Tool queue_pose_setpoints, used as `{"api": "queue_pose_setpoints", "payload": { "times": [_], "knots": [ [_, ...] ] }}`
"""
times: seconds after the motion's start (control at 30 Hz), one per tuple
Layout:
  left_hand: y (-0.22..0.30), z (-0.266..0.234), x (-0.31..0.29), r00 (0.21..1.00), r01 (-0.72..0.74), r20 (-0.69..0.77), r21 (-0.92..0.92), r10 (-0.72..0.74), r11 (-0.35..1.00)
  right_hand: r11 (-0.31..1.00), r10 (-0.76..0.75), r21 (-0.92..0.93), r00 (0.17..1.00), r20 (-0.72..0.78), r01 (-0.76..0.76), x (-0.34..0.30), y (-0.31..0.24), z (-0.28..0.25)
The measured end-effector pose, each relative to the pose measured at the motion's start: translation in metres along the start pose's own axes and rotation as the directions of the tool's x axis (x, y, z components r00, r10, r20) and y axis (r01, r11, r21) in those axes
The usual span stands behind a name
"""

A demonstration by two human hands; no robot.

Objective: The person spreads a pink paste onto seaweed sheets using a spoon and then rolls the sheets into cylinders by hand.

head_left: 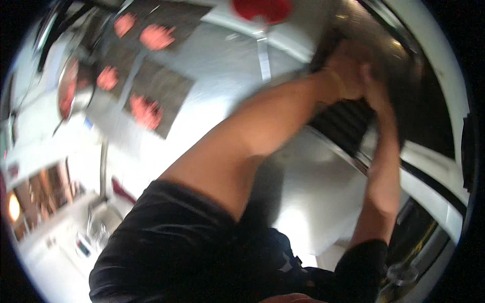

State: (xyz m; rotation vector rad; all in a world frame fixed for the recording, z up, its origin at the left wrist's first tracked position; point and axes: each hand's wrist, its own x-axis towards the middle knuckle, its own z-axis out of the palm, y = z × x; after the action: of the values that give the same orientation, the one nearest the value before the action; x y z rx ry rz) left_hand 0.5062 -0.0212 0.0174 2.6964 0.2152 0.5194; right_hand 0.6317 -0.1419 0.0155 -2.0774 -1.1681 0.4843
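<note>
Fingers are smeared by blur on both our hands; we can't tell if they're grasping or released. Our left hand [348, 65] and right hand [373, 85] overlap in view at a black ridged panel [344, 119], upper right; contact unclear. Our left forearm crosses above the shiny steel surface [217, 86], right one comes up on its right side. To our left: four rough mounds of pinkish-red ground meat [157, 37], on or by dark grey flat sheets [172, 86]. Round silver metal bowl [84, 97], red contents, sits further left. Red round dish [268, 10] at top.
</note>
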Motion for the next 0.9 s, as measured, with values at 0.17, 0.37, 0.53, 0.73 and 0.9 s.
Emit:
{"api": "queue_pose_setpoints", "payload": {
  "times": [0.17, 0.37, 0.53, 0.73, 0.9],
  "knots": [
    [0.007, -0.090, -0.097, 0.919, 0.093, -0.394, 0.185, -0.013, 0.978, 0.737, -0.388, -0.650, 0.903, -0.183, 0.186, -0.007, -0.046, -0.009],
    [-0.081, -0.258, -0.365, 0.795, 0.432, -0.462, -0.024, -0.393, 0.901, 0.824, -0.351, -0.482, 0.936, -0.026, 0.296, -0.150, -0.204, 0.108],
    [-0.145, -0.311, -0.511, 0.758, 0.624, -0.299, 0.073, -0.580, 0.778, 0.840, -0.476, -0.143, 0.838, 0.267, 0.523, -0.203, -0.308, 0.263],
    [-0.175, -0.301, -0.548, 0.927, 0.372, -0.043, 0.237, -0.373, 0.897, 0.806, -0.433, -0.346, 0.877, 0.206, 0.479, -0.212, -0.346, 0.340],
    [-0.154, -0.287, -0.556, 0.961, 0.268, 0.017, 0.167, -0.275, 0.949, 0.847, -0.337, -0.391, 0.933, 0.128, 0.360, -0.261, -0.352, 0.323]
  ]
}}
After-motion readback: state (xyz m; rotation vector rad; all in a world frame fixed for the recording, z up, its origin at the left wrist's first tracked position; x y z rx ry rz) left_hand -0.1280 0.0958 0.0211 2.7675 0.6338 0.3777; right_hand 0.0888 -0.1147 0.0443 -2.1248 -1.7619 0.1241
